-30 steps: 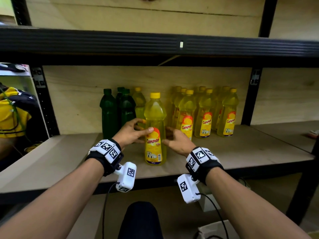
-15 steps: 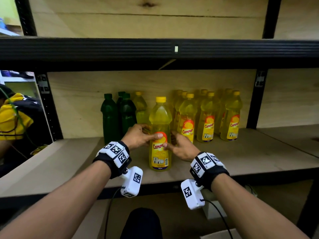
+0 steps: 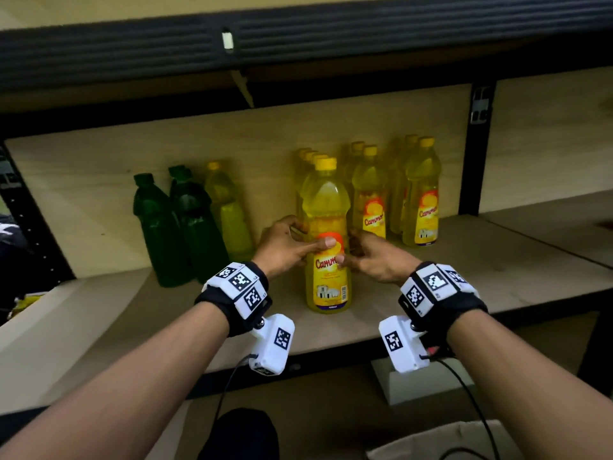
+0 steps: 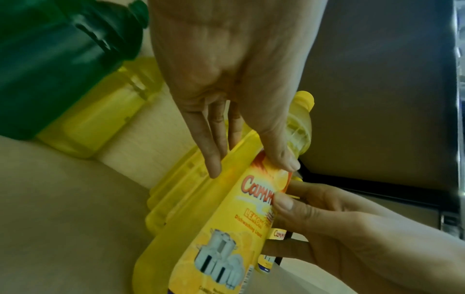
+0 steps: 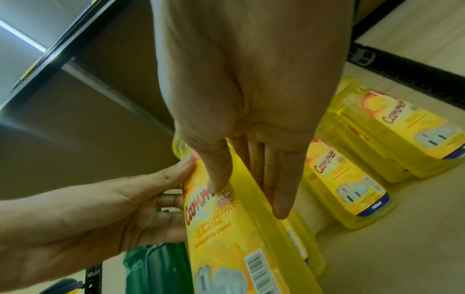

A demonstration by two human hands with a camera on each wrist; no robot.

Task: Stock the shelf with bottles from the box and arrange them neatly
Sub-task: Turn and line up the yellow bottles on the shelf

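A yellow lemon dish-liquid bottle [image 3: 326, 234] stands upright on the wooden shelf [image 3: 464, 277], directly in front of a column of like bottles. My left hand [image 3: 288, 244] holds its left side, thumb across the label and fingers round the back. My right hand [image 3: 371, 257] holds the right side the same way. In the left wrist view the left hand [image 4: 226, 89] pinches the bottle [image 4: 226, 228] between thumb and straight fingers. The right wrist view shows the right hand [image 5: 251, 99] with its thumb on the label of the bottle [image 5: 226, 238].
More yellow bottles [image 3: 423, 200] stand in columns to the right, against the back panel. Two dark green bottles [image 3: 159, 227] and a paler yellow one [image 3: 229, 214] stand at the left. The upper shelf beam [image 3: 298, 38] hangs overhead. A cardboard box [image 3: 441, 439] sits on the floor.
Both hands have slid the yellow bottle back and to the right, into line with the leftmost column of yellow bottles. My head has come closer to the shelf.
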